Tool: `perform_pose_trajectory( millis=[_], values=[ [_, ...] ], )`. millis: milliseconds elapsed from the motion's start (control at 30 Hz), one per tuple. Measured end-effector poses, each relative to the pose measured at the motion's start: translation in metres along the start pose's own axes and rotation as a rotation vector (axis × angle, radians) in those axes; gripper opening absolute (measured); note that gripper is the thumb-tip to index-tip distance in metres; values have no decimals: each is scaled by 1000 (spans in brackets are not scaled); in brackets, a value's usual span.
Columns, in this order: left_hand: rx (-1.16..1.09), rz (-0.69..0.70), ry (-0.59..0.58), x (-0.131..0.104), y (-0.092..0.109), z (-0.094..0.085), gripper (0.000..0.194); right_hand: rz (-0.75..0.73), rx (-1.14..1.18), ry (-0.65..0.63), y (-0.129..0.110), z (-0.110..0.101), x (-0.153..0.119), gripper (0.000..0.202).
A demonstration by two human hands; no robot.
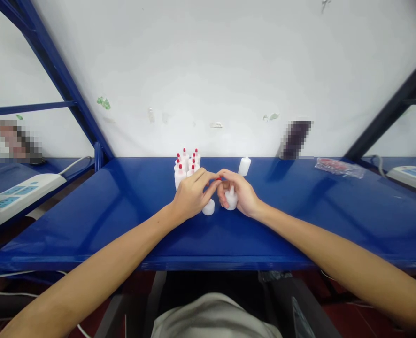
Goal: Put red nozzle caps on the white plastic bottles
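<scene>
My left hand (193, 191) and my right hand (242, 191) meet above the middle of the blue table. A small red tip cap (219, 179) shows at the fingertips of both; the left thumb and fingers pinch it. Within the curled fingers of my right hand sits a white nozzle lid (231, 200), its pointed spout upward. Just under my left hand, a white round piece (208, 208) stands on the table, partly covered. Several white bottles with red tips (180, 172) are grouped behind my left hand. Past my right hand is a white bottle without a spout (244, 166).
The blue table (116, 220) runs up to a white wall. A clear plastic bag with red bits (339, 167) lies at the back right. Power strips (25, 190) sit on the left, another (412, 177) on the right. Blue frame posts (65, 75) rise at both sides.
</scene>
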State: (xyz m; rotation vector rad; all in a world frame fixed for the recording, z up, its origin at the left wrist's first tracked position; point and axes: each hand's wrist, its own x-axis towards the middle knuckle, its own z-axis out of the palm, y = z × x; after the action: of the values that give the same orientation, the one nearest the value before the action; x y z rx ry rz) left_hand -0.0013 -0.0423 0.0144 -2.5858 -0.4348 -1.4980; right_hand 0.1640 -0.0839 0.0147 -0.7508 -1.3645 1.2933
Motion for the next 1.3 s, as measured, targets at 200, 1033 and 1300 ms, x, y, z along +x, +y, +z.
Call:
perform_pose_trajectory(
  millis=[200,1033,1300],
  values=[
    [-69,64,-71,-1,3,0,10,-10,-117,-49,2,1,-3,37],
    [-134,148,-161,-2,7,-2,6,-261,-683,-165,-12,-6,-12,47],
    [-80,196,-147,-1,7,-4,9,-348,-965,-162,-17,-5,-14,47]
  ],
)
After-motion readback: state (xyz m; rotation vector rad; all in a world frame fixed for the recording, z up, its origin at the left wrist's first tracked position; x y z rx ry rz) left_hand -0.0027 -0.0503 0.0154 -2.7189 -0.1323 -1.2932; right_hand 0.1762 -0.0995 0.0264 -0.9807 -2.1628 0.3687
